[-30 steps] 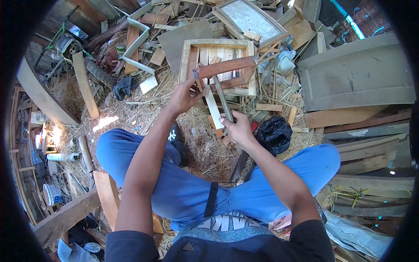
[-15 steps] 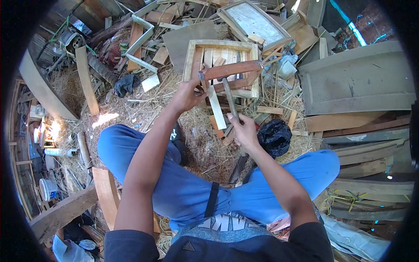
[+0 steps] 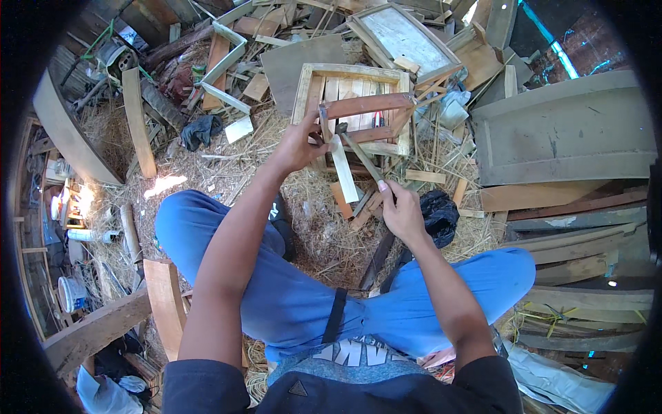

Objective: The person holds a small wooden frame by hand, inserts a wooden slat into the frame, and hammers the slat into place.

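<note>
My left hand [image 3: 302, 146] is closed round the near-left corner of a small reddish-brown wooden frame [image 3: 369, 105]. A pale strip of wood [image 3: 344, 172] slants down from that corner, its upper end by my left fingertips; whether they pinch it too is hard to tell. My right hand [image 3: 403, 210] grips the wooden handle of a hammer [image 3: 363, 157]. The hammer's dark head is inside the frame, close to the corner and the strip's upper end. Under the frame lies a shallow, pale wooden crate [image 3: 301, 96] with slats and a red-and-black tool [image 3: 378, 119] in it.
A black plastic bag [image 3: 441, 215] lies beside my right wrist. Wood offcuts and straw cover the ground. Large curved panels [image 3: 558, 131] and stacked planks [image 3: 579, 234] stand at the right. A framed panel [image 3: 407, 38] leans at the back, and a white angled frame [image 3: 227, 58] lies far left.
The hammer's head has swung left and toward the frame's corner. My right hand has shifted slightly right and down with the handle. My left hand keeps its place on the frame.
</note>
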`<state>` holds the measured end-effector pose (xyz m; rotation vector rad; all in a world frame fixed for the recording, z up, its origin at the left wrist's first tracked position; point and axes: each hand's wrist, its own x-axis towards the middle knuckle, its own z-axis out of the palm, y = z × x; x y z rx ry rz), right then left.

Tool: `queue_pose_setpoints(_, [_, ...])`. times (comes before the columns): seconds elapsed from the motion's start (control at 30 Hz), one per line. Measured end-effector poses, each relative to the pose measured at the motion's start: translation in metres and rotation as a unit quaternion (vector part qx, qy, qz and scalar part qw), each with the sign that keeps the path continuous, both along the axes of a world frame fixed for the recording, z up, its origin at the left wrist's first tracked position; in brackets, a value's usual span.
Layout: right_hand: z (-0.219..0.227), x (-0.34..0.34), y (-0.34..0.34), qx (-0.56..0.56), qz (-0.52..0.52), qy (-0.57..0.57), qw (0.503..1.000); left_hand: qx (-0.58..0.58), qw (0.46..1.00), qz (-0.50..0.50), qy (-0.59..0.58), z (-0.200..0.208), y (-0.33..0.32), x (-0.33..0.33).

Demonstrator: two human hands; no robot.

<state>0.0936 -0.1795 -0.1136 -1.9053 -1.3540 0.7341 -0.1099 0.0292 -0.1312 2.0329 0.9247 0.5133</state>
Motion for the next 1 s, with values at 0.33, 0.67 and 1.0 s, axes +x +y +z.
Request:
queue_pose_setpoints(0.33, [-0.003, -0.006, -0.001, -0.002, 0.011, -0.026, 1.000, 0.018, 1.000, 0.009, 0.022, 0.000, 0.000, 0.000])
queue_pose_setpoints(0.67, [0.000, -0.004, 0.002, 0.003, 0.015, -0.025, 1.000, -0.014, 1.000, 0.013, 0.017, 0.005, -0.001, 0.000])
queue_pose_setpoints(1.0, [-0.014, 0.000, 0.003, 0.007, 0.022, -0.036, 0.999, 0.002, 0.999, 0.016, 0.039, 0.003, 0.000, 0.001])
